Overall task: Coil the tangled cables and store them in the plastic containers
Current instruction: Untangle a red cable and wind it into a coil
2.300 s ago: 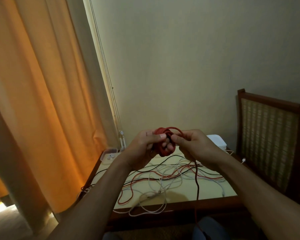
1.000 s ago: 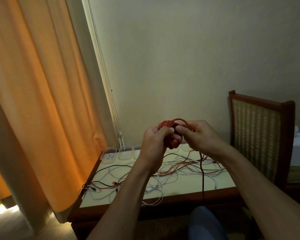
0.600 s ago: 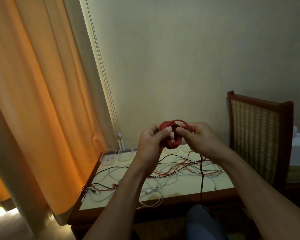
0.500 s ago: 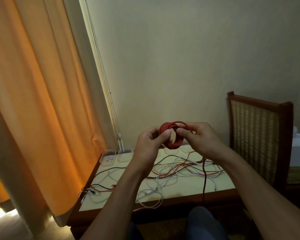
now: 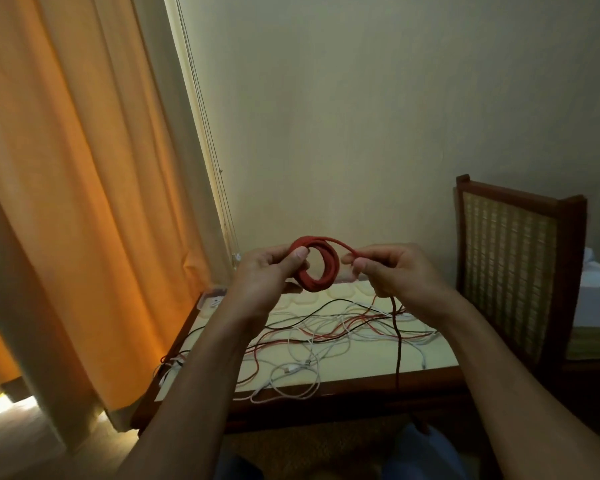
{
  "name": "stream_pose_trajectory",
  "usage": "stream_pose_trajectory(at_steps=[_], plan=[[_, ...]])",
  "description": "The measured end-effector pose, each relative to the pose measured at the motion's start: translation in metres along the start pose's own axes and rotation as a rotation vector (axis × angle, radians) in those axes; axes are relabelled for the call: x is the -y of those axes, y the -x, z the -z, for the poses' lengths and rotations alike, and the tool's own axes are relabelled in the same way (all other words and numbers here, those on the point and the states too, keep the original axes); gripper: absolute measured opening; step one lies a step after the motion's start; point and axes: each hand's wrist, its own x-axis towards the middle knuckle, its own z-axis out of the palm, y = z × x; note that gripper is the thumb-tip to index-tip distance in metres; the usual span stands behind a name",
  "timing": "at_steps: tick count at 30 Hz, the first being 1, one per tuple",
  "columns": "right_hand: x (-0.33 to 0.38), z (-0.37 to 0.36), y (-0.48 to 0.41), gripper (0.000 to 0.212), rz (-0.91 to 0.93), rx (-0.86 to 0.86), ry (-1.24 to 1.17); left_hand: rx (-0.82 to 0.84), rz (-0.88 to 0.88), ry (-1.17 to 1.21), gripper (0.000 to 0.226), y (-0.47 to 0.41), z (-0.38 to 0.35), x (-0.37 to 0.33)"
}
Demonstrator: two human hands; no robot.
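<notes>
Table [image 5: 378,367]: cable tangle [image 5: 326,327] spread loose. Above it: red coil [image 5: 329,275], rim pinched in your left hand [image 5: 264,282]. Your right hand [image 5: 392,271], just right of coil, pinches free strand [image 5: 343,244]; tail [image 5: 397,341] drops straight down.

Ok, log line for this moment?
phase: coiling | left hand: holds red coil | right hand: pinches loose strand | tail: hangs down | rest: cables tangled on table
</notes>
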Motion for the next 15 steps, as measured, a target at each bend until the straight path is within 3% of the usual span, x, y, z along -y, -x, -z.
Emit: stream_pose_trajectory(at_steps=[9, 15], plan=[[-0.056, 0.009, 0.001, 0.035, -0.035, -0.087, 0.310, -0.117, 0.035, 0.284, 0.023, -0.018, 0.048, -0.022], [-0.085, 0.025, -0.012, 0.016, -0.140, -0.134, 0.592, -0.252, 0.018, 0.589, 0.019, -0.035, 0.073, -0.025]])
